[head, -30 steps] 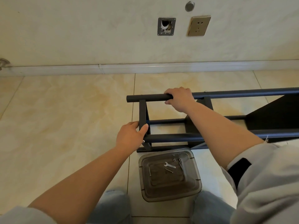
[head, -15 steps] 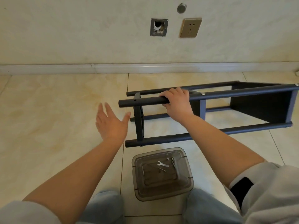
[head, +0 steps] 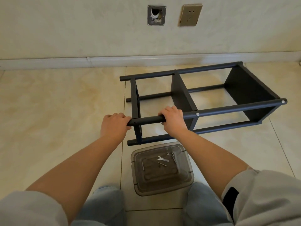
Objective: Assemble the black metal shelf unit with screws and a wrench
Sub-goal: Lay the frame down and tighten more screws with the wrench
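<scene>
The black metal shelf unit [head: 232,108] lies on its side on the tiled floor, its four round poles running left to right with flat black panels between them. My left hand [head: 114,124] grips the left end of the nearest upper pole. My right hand [head: 173,119] grips the same pole a little further right, beside the middle panel. In front of my knees stands a clear grey plastic box [head: 187,180]. A small silver wrench [head: 162,159] and loose screws [head: 162,164] lie inside it.
The wall runs across the back with a white baseboard [head: 146,60], an open junction hole [head: 156,15] and a gold socket plate [head: 190,15]. My knees in blue jeans [head: 104,207] are at the bottom edge. Bare tile stretches to the left of the shelf.
My left hand came off the end panel, swung open to the left, then took hold of the pole's left end. The shelf has turned on the floor, with its right end now visible.
</scene>
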`<state>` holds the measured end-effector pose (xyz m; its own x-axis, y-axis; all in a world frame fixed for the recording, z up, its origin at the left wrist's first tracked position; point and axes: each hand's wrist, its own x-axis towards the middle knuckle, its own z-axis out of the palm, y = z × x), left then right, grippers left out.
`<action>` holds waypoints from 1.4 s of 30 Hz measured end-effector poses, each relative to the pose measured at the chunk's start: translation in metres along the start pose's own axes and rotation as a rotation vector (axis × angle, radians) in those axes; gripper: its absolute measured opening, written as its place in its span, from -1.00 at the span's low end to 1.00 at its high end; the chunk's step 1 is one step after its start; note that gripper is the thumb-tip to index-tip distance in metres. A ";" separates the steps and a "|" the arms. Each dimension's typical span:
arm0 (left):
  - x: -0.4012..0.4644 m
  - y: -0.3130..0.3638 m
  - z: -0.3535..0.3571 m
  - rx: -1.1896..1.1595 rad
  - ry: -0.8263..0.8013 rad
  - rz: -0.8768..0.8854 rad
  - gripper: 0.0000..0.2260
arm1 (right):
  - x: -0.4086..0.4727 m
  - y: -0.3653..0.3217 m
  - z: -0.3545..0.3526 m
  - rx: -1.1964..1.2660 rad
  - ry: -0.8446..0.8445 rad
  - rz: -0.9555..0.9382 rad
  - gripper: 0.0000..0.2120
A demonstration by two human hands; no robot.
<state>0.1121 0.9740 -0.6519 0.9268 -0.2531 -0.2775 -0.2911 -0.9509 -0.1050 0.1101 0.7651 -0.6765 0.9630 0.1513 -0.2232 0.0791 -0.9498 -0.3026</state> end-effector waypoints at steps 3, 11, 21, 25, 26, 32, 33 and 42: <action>0.002 0.002 0.008 0.073 -0.026 0.036 -0.70 | 0.001 0.002 0.011 0.002 -0.037 0.013 -0.70; 0.004 0.014 0.027 0.076 -0.088 0.120 -0.71 | -0.008 0.019 0.031 -0.001 -0.102 0.025 -0.70; -0.004 0.038 0.047 0.064 -0.117 0.219 -0.67 | -0.034 0.039 0.038 -0.042 -0.183 0.033 -0.65; -0.010 0.038 0.053 0.011 -0.099 0.221 -0.70 | -0.043 0.035 0.031 -0.127 -0.121 0.010 -0.66; -0.012 0.036 0.053 -0.003 -0.104 0.225 -0.71 | -0.045 0.032 0.029 -0.160 -0.104 -0.032 -0.66; -0.014 0.035 0.048 -0.182 -0.202 0.143 -0.62 | -0.063 0.013 0.030 -0.191 -0.234 -0.271 -0.77; -0.013 0.036 0.045 -0.236 -0.210 0.108 -0.57 | -0.069 0.011 0.037 -0.187 -0.290 -0.272 -0.77; -0.001 0.046 0.065 -0.120 -0.152 0.172 -0.31 | -0.081 0.012 0.135 -0.172 -0.637 0.067 -0.76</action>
<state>0.0823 0.9417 -0.7189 0.8172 -0.3921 -0.4224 -0.4029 -0.9127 0.0676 -0.0018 0.7786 -0.7867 0.6309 0.1728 -0.7564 0.1155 -0.9849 -0.1286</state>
